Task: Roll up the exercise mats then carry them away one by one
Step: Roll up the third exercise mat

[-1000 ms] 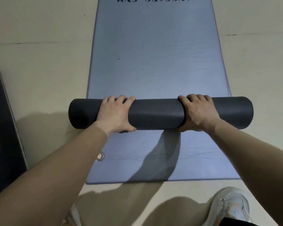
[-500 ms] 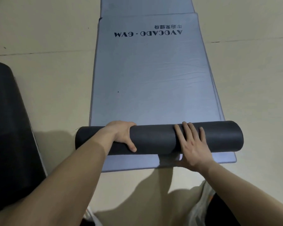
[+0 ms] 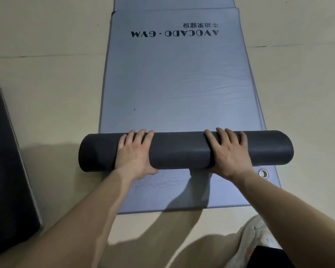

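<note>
Exercise mats are lying stacked on the floor; a dark roll is sitting across the blue mat towards its 6 o'clock end. Left hand and right hand are lying flat on the roll with fingers spread, gripping nothing. Rolling is looking early: most of the mat towards 12 o'clock is lying flat, and nothing is being carried yet.

1. Both forearms are bare, with no sleeves showing up to the frame's edge.
2. The left hand and right hand wear no gloves, rings or watch.
3. A pale, light-coloured sneaker shows at lower right.
4. A dark garment edge lies beside it.
</note>
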A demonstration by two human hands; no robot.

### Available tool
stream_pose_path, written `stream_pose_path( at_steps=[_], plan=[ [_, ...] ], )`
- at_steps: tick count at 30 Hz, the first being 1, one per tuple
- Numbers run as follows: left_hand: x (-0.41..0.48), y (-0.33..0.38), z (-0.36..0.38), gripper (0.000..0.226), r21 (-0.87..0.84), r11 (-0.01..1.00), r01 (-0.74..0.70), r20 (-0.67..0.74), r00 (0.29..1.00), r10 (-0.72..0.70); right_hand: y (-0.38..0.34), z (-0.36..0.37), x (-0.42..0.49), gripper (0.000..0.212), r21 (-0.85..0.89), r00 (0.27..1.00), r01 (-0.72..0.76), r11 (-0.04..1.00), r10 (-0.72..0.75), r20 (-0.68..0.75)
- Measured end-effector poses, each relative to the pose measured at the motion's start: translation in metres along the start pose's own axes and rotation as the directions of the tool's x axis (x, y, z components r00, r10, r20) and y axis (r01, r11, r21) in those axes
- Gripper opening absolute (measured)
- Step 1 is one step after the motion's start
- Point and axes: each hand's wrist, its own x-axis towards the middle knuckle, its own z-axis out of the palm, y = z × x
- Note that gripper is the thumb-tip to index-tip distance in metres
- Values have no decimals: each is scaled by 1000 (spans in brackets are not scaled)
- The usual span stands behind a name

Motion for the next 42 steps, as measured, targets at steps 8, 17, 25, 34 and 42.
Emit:
stream_pose_path(
  at_steps=[8, 17, 25, 34, 42],
  plan=[
    [30, -14, -62, 118, -88, 996, -5, 417, 908, 42, 6, -60, 30, 102, 132, 947, 3, 991, -45, 319],
    [-19, -12, -46, 102, -275, 957, 88, 626, 772, 109, -36, -13, -73, 121, 32, 999, 24, 999, -25, 44],
    [-84, 7, 3, 80, -271, 953, 133, -191, 963, -189, -27, -29, -14, 145, 144, 948, 13, 990, -58, 312],
    [6, -27, -17, 133, -238, 971, -3, -2, 1000, 3, -25, 14, 7, 129, 10, 997, -8, 1000, 8, -72],
    [14, -33, -32, 120, 91, 988, -124, -71, 989, 130, -11, -34, 41, 105, 61, 997, 48, 997, -51, 61]
  ],
)
